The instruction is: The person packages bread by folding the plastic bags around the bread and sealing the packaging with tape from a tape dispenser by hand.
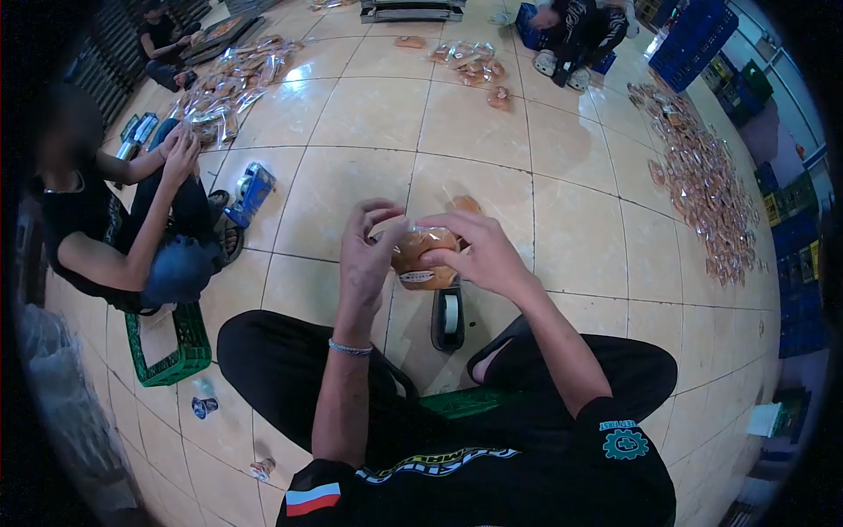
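Observation:
A bagged bread bun (425, 274) in clear plastic, with a white label low on its front, is held up between my two hands. My right hand (479, 250) is closed around its right side, thumb across the front and fingers over the top. At the bag's left edge is my left hand (367, 246), with thumb and fingers curled together on the plastic; the exact pinch is partly hidden. Just below the bun, a black tape dispenser (448, 321) with a pale roll rests on the floor. Behind my right fingers another bread bun (464, 204) lies partly hidden.
A co-worker (132, 211) sits at left beside a blue tape dispenser (251, 195) and a green crate (169, 351). Piles of bagged bread (237, 83) lie far left and a larger bread pile (702, 184) at right. Another person (580, 39) sits near blue crates (694, 44).

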`<state>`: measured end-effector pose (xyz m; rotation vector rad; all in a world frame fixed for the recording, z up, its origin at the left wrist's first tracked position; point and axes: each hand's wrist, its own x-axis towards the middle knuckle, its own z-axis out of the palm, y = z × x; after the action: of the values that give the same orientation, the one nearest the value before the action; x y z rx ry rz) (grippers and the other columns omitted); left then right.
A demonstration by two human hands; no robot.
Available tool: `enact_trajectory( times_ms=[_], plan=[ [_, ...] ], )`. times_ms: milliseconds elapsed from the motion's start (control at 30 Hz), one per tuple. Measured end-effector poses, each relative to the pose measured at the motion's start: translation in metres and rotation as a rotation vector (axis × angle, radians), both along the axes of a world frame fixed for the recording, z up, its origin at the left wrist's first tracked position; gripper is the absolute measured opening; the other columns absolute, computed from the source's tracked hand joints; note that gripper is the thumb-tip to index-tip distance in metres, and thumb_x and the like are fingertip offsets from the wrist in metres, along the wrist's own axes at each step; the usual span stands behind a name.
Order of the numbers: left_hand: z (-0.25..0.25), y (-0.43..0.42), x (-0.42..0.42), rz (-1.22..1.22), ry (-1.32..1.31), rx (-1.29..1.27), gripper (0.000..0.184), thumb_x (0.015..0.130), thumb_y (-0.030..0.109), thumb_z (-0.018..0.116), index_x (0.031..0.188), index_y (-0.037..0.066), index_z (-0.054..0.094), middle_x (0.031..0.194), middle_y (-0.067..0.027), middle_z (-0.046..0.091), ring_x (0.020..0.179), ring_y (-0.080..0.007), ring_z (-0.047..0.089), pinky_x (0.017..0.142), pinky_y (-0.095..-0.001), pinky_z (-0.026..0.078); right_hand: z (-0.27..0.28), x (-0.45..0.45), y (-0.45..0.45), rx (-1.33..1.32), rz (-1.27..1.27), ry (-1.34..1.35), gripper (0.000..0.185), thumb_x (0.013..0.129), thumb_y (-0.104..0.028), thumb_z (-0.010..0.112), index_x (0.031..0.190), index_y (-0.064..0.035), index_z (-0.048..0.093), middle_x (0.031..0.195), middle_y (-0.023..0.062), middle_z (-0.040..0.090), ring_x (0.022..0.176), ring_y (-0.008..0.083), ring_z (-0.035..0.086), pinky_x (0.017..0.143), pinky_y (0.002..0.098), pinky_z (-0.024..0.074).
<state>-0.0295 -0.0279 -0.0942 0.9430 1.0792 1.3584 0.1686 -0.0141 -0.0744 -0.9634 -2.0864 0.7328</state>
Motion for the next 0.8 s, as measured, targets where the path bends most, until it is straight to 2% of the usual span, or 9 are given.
enact_trajectory(
  times_ms=[167,233,300,367,433,533,600,700,800],
  plan=[
    [0.012,-0.012,0.001,-0.332,0.177,0.078,0.058,0.074,-0.002,0.085,0.123,0.004,0.055,0.111,-0.0105,0.066,0.103,-0.0147,0.064,0.088,-0.0267,0.055,0.001,0.018,0.01,-0.086,0.02,0.063,0.049,0.079,-0.011,0.08,0.126,-0.0105,0.065,0.095,0.0067,0.066,0.085,0.0164,0.064,0.073,0.031,0.0513],
    [0.005,-0.013,0.0,-0.27,0.296,0.051,0.055,0.073,0.001,0.085,0.121,0.006,0.058,0.109,-0.0085,0.067,0.103,-0.0151,0.065,0.088,-0.0282,0.054,-0.025,0.019,0.011,-0.562,-0.029,0.662,0.039,0.083,-0.009,0.078,0.12,-0.0081,0.068,0.095,0.0055,0.067,0.085,0.0144,0.064,0.071,0.0299,0.0511],
    [0.001,-0.011,-0.003,-0.192,0.418,0.042,0.053,0.073,0.004,0.085,0.119,0.007,0.06,0.108,-0.0064,0.068,0.102,-0.0154,0.065,0.088,-0.0298,0.054,-0.097,0.042,0.027,-0.643,-0.324,0.471,0.028,0.087,-0.018,0.076,0.112,-0.0049,0.072,0.095,0.0041,0.07,0.086,0.0131,0.066,0.072,0.0304,0.052],
    [-0.003,-0.007,-0.005,-0.07,0.677,0.347,0.048,0.073,0.001,0.085,0.115,0.007,0.062,0.108,-0.0044,0.067,0.102,-0.0138,0.064,0.088,-0.0301,0.054,-0.171,0.064,0.028,-0.737,-0.389,-0.32,0.036,0.087,-0.034,0.077,0.106,-0.0036,0.075,0.093,0.0014,0.071,0.083,0.0122,0.065,0.072,0.0331,0.0523],
    [-0.001,-0.006,-0.003,-0.03,0.649,0.355,0.046,0.073,0.001,0.085,0.113,0.006,0.063,0.108,-0.0034,0.067,0.101,-0.0136,0.064,0.088,-0.0307,0.054,-0.245,0.074,0.007,-0.892,-0.259,-0.217,0.045,0.082,-0.044,0.08,0.102,-0.0044,0.077,0.087,0.0031,0.071,0.08,0.0131,0.063,0.071,0.0342,0.0507],
    [-0.005,-0.006,-0.004,0.011,0.637,0.305,0.042,0.073,0.003,0.084,0.11,0.006,0.065,0.108,-0.0041,0.067,0.101,-0.0162,0.065,0.086,-0.0303,0.053,-0.265,0.056,-0.012,-1.136,-0.284,0.071,0.042,0.081,-0.044,0.081,0.099,-0.0059,0.078,0.085,0.0042,0.072,0.077,0.0126,0.062,0.073,0.03,0.0489],
    [-0.007,-0.007,-0.005,0.011,0.657,0.254,0.042,0.073,0.004,0.083,0.111,0.007,0.065,0.108,-0.0059,0.068,0.1,-0.0189,0.066,0.083,-0.0293,0.053,-0.274,0.051,-0.017,-1.122,-0.237,0.142,0.036,0.077,-0.04,0.084,0.096,-0.0097,0.079,0.098,0.0079,0.071,0.088,0.0155,0.063,0.081,0.0275,0.0475],
    [-0.009,-0.005,-0.006,0.008,0.516,0.129,0.046,0.072,0.002,0.082,0.114,0.007,0.064,0.107,-0.0037,0.067,0.099,-0.0152,0.065,0.086,-0.0291,0.053,-0.272,0.043,-0.026,-0.293,-0.395,-0.182,0.021,0.069,-0.023,0.087,0.086,-0.0136,0.078,0.122,0.0129,0.06,0.11,0.0241,0.057,0.092,0.0334,0.0474],
    [-0.016,-0.004,-0.015,0.025,0.403,0.084,0.051,0.071,-0.002,0.08,0.118,0.006,0.062,0.107,-0.0031,0.065,0.098,-0.0126,0.064,0.089,-0.0286,0.053,-0.251,0.043,-0.016,-0.176,-0.079,0.072,0.016,0.067,-0.016,0.085,0.081,-0.0151,0.078,0.113,0.0127,0.066,0.105,0.0247,0.063,0.092,0.0369,0.0498]
  ],
)
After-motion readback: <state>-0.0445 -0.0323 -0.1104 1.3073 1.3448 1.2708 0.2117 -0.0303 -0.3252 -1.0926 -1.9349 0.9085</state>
